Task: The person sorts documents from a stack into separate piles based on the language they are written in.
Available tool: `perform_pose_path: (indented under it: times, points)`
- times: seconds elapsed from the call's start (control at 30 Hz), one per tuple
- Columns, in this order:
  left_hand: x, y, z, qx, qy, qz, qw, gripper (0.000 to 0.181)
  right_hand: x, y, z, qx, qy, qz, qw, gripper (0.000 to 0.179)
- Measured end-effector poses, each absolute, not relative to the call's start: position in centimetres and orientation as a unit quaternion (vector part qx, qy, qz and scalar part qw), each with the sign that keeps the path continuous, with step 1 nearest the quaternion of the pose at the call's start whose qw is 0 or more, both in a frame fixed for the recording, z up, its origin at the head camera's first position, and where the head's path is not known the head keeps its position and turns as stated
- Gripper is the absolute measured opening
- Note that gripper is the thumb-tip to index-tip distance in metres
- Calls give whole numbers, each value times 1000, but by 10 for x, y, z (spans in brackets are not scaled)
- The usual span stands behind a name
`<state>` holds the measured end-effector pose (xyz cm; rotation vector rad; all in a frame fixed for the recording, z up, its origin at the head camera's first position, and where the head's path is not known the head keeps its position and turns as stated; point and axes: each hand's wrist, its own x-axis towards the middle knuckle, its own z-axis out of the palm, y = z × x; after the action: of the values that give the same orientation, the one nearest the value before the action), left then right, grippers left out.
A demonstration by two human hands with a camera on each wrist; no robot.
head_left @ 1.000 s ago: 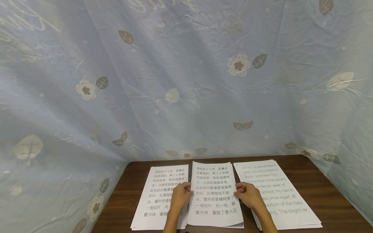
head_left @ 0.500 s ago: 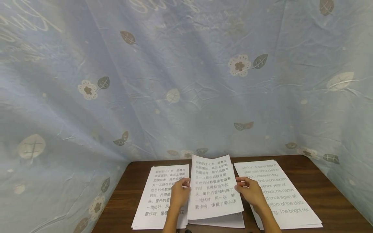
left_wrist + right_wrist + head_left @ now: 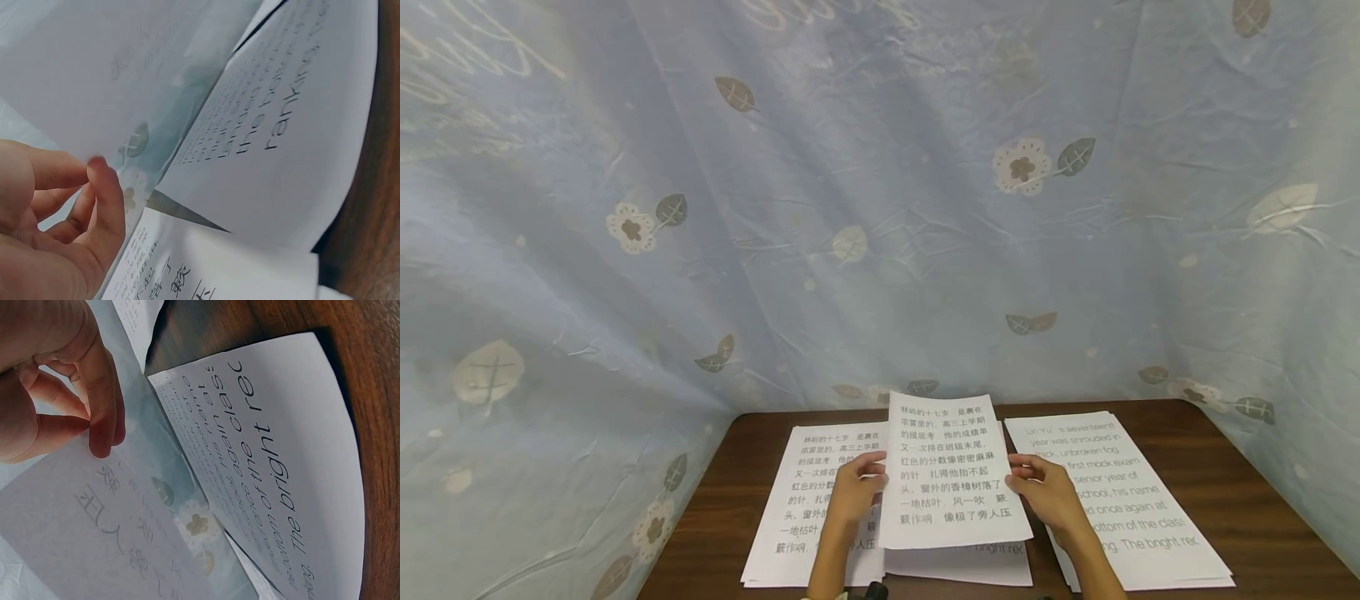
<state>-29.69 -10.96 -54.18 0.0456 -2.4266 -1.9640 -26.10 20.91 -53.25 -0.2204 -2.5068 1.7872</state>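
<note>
In the head view, a printed sheet of paper (image 3: 951, 492) with Chinese text is raised and tilted above the middle paper stack (image 3: 958, 569). My left hand (image 3: 853, 492) pinches its left edge between thumb and fingers; my right hand (image 3: 1048, 496) pinches the right edge. Under the sheet, a page with English text shows on that stack. The right wrist view has the lifted sheet (image 3: 75, 525) between the thumb and fingers of my right hand (image 3: 62, 381). My left hand (image 3: 62, 231) grips the sheet's edge in the left wrist view.
A left paper stack (image 3: 763, 554) with Chinese text on top lies partly behind my left forearm. The right paper stack (image 3: 1157, 542) carries English text. All rest on a dark wooden table (image 3: 700, 508). A blue-grey patterned cloth (image 3: 910, 292) hangs behind it.
Both hands have lifted the Chinese-text sheet off the middle stack, upward and slightly left. The English-text page below it has come into view.
</note>
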Motion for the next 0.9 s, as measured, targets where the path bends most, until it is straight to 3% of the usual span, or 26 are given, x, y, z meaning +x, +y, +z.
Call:
perform_pose_path:
  times: [0.33,0.9]
  points:
    - [-296,-117,-540,16,-746,-666,-13,42,-260,207,-529,-73,-808,585,22,44]
    - [-294,-133,-539,25,-743,-668,3,43,-267,188,-546,-76,-770,634,13,45]
